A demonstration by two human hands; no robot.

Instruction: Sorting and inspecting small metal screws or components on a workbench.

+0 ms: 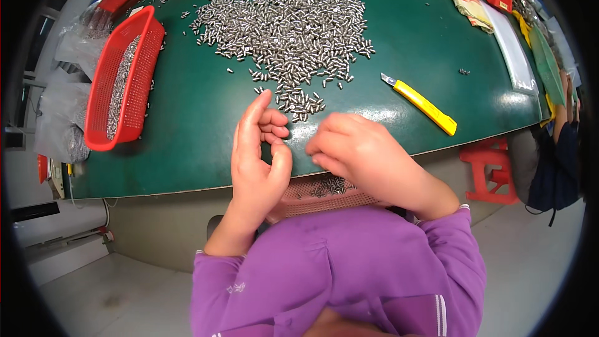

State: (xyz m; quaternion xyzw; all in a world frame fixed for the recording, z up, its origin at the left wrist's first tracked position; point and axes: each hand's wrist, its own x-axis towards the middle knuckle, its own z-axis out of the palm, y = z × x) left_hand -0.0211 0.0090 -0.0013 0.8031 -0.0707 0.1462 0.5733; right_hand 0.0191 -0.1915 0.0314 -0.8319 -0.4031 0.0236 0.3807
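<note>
A big heap of small silver metal pins [299, 19] lies on the green table [193, 118]. My left hand [259, 156] is at the table's near edge, fingers spread and curled, index finger raised toward the heap's near tip. My right hand [362, 156] is next to it, fingers curled down at the edge; whether it pinches any pins is hidden. Below both hands, against my purple top, sits a pink perforated basket [324, 196] with pins in it.
A red mesh basket [121, 81] holding pins stands at the left, with clear plastic bags [65, 106] beside it. A yellow utility knife [421, 105] lies right of the heap. A red stool [490, 171] and another person's arm [564, 112] are at the right.
</note>
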